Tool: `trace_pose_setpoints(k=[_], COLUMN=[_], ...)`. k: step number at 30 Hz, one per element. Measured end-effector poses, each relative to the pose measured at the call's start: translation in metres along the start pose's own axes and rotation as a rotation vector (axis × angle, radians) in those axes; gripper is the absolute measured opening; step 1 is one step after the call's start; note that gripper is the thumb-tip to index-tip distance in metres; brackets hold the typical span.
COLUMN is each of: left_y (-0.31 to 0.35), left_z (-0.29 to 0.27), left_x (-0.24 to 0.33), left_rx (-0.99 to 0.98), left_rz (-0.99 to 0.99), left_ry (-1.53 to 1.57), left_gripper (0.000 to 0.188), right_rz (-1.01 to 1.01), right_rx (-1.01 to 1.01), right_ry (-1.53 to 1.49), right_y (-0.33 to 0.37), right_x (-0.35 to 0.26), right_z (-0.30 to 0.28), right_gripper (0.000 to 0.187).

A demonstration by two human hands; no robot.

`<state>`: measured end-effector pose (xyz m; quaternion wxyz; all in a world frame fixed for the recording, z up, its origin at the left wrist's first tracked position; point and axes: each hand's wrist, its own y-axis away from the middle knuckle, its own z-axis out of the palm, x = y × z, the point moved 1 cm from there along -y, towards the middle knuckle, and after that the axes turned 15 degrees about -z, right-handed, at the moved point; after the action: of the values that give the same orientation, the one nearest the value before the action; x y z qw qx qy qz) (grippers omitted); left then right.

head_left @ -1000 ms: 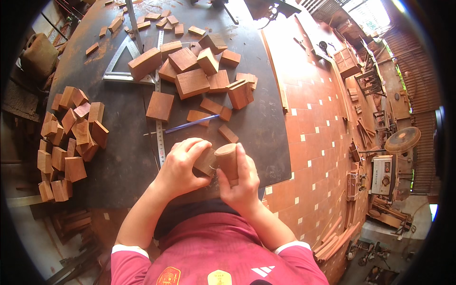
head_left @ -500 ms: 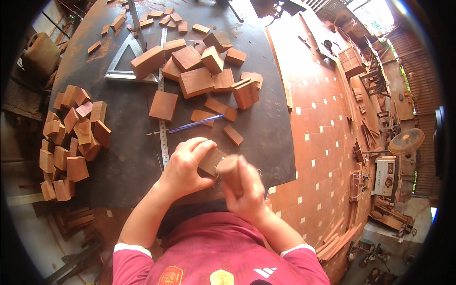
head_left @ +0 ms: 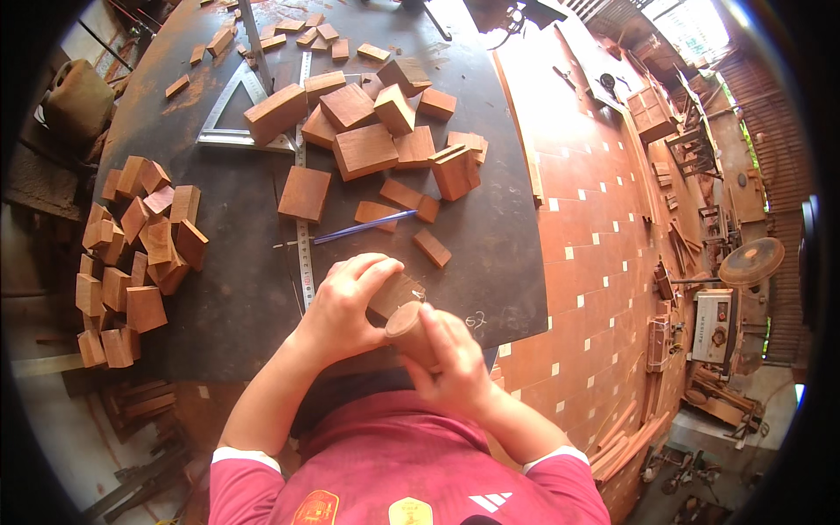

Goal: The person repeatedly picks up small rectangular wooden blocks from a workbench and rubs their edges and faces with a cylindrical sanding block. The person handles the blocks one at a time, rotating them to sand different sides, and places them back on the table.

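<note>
My left hand grips a small brown wooden block close to the bench's near edge, thumb below it and fingers over its top. In my right hand is a thick brown cylinder, its round flat end pointing up and to the left. The cylinder overlaps the block's near right edge; whether they touch I cannot tell. Pale shavings or fibres show at the block's right side. Just beyond lie a blue pen, a small wooden piece and a steel ruler.
A heap of wooden blocks covers the middle of the dark bench. More blocks cluster at its left edge, with small offcuts at the far side. A metal triangular square lies beside the heap. Right of the bench is tiled floor.
The cylinder in my right hand has shifted slightly left and toward me, uncovering more of the block's right side. My left hand keeps its hold on the block.
</note>
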<state>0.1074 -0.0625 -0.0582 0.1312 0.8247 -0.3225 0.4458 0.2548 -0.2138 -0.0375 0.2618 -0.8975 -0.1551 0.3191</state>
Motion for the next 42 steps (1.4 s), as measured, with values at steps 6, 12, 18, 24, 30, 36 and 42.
trace_pose_setpoints(k=[6, 12, 18, 24, 30, 36, 42], left_y=[0.0, -0.001, 0.005, 0.005, 0.008, 0.012, 0.017], left_z=[-0.001, -0.002, 0.0, 0.003, -0.001, -0.008, -0.004], left_x=[0.001, 0.002, 0.0, 0.003, -0.003, -0.006, -0.001], left_rx=[0.001, 0.005, 0.082, 0.104, 0.131, -0.016, -0.023], left_rz=[0.001, -0.004, 0.041, 0.009, 0.023, 0.064, 0.068], left_ry=[0.009, -0.014, -0.021, 0.111, 0.101, 0.129, -0.008], left_gripper=[0.071, 0.075, 0.08, 0.08, 0.074, 0.067, 0.076], right_rz=[-0.002, 0.065, 0.356, 0.414, 0.32, 0.275, 0.314], right_rx=[0.041, 0.132, 0.288, 0.44, 0.318, 0.268, 0.234], right_ry=[0.009, 0.047, -0.137, -0.102, -0.039, -0.023, -0.014], right_y=[0.001, -0.007, 0.006, 0.02, 0.014, 0.01, 0.011], right_x=[0.008, 0.022, 0.019, 0.021, 0.013, 0.009, 0.005], right_z=[0.006, 0.004, -0.014, -0.038, -0.026, -0.022, -0.021], right_gripper=[0.082, 0.077, 0.08, 0.077, 0.078, 0.08, 0.081])
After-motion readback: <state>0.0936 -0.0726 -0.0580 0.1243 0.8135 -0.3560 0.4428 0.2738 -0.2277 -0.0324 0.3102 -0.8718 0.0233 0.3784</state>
